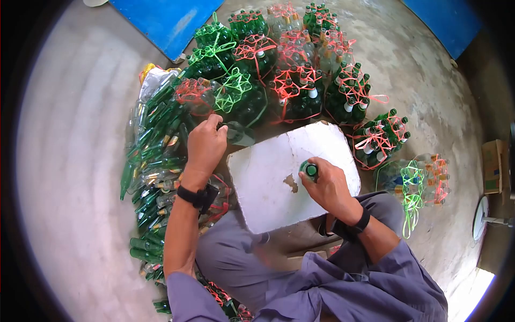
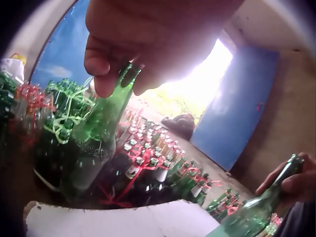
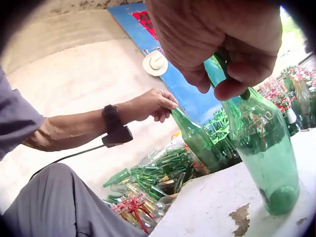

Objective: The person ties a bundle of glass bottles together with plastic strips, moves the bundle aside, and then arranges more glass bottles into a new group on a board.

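My left hand (image 1: 207,140) pinches a green glass bottle (image 2: 96,133) by its neck, just past the far left edge of the white board (image 1: 257,182). That bottle tilts, its base pointing away from the hand. Over the board's right part, my right hand (image 1: 330,188) grips a second green bottle (image 3: 266,148) round the neck. This one stands nearly upright with its base at the board's surface, and raised lettering shows on its shoulder. In the left wrist view the right hand (image 2: 296,180) and its bottle appear at the right edge.
Bundles of bottles tied with red and green plastic string (image 1: 298,83) stand in an arc beyond the board. A heap of loose bottles (image 1: 155,155) lies along the left. More tied bottles (image 1: 421,180) sit at the right, near a cardboard box (image 1: 492,166) and a fan (image 1: 481,219).
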Available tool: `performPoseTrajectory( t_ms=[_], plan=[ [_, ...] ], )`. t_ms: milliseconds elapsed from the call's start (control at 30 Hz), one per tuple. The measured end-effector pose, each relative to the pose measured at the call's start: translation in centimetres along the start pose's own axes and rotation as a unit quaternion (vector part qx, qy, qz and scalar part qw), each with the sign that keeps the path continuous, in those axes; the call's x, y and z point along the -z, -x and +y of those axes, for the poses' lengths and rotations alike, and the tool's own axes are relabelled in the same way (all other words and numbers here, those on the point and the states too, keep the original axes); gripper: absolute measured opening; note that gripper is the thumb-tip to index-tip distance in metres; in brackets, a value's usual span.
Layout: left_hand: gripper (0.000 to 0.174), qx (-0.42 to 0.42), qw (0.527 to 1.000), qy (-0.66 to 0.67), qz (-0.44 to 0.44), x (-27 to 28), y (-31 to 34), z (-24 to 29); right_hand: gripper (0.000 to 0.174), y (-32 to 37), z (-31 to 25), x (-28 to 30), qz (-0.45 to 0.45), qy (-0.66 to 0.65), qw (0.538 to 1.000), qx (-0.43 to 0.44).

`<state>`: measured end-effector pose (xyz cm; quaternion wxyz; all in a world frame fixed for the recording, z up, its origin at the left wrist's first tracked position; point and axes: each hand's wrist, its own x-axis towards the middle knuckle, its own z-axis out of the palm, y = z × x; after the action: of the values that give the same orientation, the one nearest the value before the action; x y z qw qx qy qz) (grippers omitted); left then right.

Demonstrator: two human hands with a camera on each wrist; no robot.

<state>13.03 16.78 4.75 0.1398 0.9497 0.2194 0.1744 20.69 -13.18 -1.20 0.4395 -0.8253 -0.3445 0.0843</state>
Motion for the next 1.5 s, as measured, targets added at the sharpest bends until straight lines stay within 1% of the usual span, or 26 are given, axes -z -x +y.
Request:
performPoseTrajectory(
  t_ms=[67, 133, 167, 233, 267, 300, 367, 533, 600, 633, 700, 800, 867, 933, 1000, 1067, 1100, 1167, 1233, 1300, 1400, 1500],
  plan=[
    [0.018, -0.004, 1.000, 0.015, 0.005, 1.2, 1.2, 1.7, 0.028, -0.2, 0.2, -0.1, 0.028, -0.012, 0.999, 0.020],
    [0.019, -0.043, 0.998, 0.042, 0.022, 1.7, 2.5, 3.2, 0.028, -0.5, 0.4, 0.0, 0.024, -0.014, 0.999, 0.026],
    [0.019, -0.042, 0.998, 0.042, 0.023, 1.5, 3.1, 3.9, 0.027, -0.5, 0.4, 0.1, 0.020, -0.014, 0.999, 0.027],
    [0.018, -0.058, 0.996, 0.069, 0.010, 0.8, 4.2, 5.3, 0.027, -0.7, 0.6, 0.1, 0.019, -0.015, 0.999, 0.021],
    [0.018, -0.058, 0.996, 0.069, -0.012, 0.3, 4.6, 5.8, 0.026, -0.8, 0.5, 0.2, 0.019, -0.015, 1.000, 0.014],
    [0.018, -0.058, 0.996, 0.070, -0.011, -0.5, 5.2, 6.1, 0.026, -0.8, 0.4, 0.3, 0.019, -0.014, 1.000, 0.015],
    [0.018, -0.065, 0.994, 0.076, -0.049, -2.4, 6.5, 6.6, 0.024, -0.9, 0.0, 0.6, 0.012, -0.013, 1.000, -0.003],
    [0.021, -0.087, 0.990, 0.105, -0.036, -3.0, 8.0, 8.4, 0.022, -0.9, 0.0, 0.7, 0.023, -0.001, 1.000, -0.019],
    [0.024, -0.099, 0.991, 0.090, -0.010, -3.2, 8.2, 8.4, 0.022, -1.0, -0.1, 0.7, 0.024, 0.000, 0.999, -0.022],
    [0.024, -0.097, 0.991, 0.092, -0.009, -3.3, 8.4, 8.3, 0.022, -1.0, 0.0, 0.5, 0.030, 0.009, 0.999, -0.018],
    [0.029, -0.020, 0.986, 0.161, -0.046, -3.6, 8.6, 7.8, 0.023, -1.1, 0.1, 0.4, 0.034, 0.022, 0.999, -0.014],
    [0.033, 0.008, 0.980, 0.188, -0.060, -4.2, 9.4, 7.3, 0.023, -1.4, 0.1, 0.3, 0.038, 0.028, 0.999, -0.009],
    [0.033, 0.000, 0.981, 0.186, -0.050, -4.6, 9.8, 7.0, 0.025, -1.7, 0.0, 0.3, 0.016, 0.049, 0.998, -0.022],
    [0.034, -0.011, 0.982, 0.183, -0.039, -4.7, 9.9, 6.9, 0.027, -2.1, -0.2, 0.2, 0.019, 0.051, 0.998, -0.014],
    [0.035, 0.006, 0.980, 0.189, -0.065, -4.7, 9.9, 7.0, 0.028, -2.8, -0.5, 0.3, 0.023, 0.050, 0.998, -0.006],
    [0.035, 0.006, 0.977, 0.204, -0.064, -5.3, 9.9, 6.8, 0.031, -3.8, -0.6, 0.9, 0.017, 0.041, 0.999, -0.011],
    [0.035, 0.005, 0.974, 0.217, -0.064, -5.5, 9.8, 6.7, 0.033, -4.3, 0.1, 0.8, 0.011, 0.012, 1.000, -0.024],
    [0.034, 0.011, 0.971, 0.230, -0.065, -5.5, 9.7, 6.9, 0.028, -5.6, 1.0, 0.7, 0.007, 0.043, 0.999, 0.009],
    [0.034, 0.019, 0.968, 0.243, -0.064, -5.8, 9.7, 7.0, 0.029, -6.5, 0.9, 0.4, -0.003, 0.051, 0.999, 0.006],
    [0.035, 0.003, 0.968, 0.249, -0.035, -6.3, 9.5, 7.0, 0.030, -6.9, 1.2, 0.1, -0.012, 0.057, 0.998, 0.001],
    [0.033, -0.003, 0.968, 0.249, -0.026, -6.4, 9.1, 7.1, 0.031, -6.9, 2.2, -0.7, 0.007, 0.060, 0.998, 0.009],
    [0.032, 0.017, 0.962, 0.269, -0.046, -6.0, 8.5, 7.6, 0.030, -7.2, 2.0, -0.4, 0.002, 0.039, 0.999, 0.002]
  ],
)
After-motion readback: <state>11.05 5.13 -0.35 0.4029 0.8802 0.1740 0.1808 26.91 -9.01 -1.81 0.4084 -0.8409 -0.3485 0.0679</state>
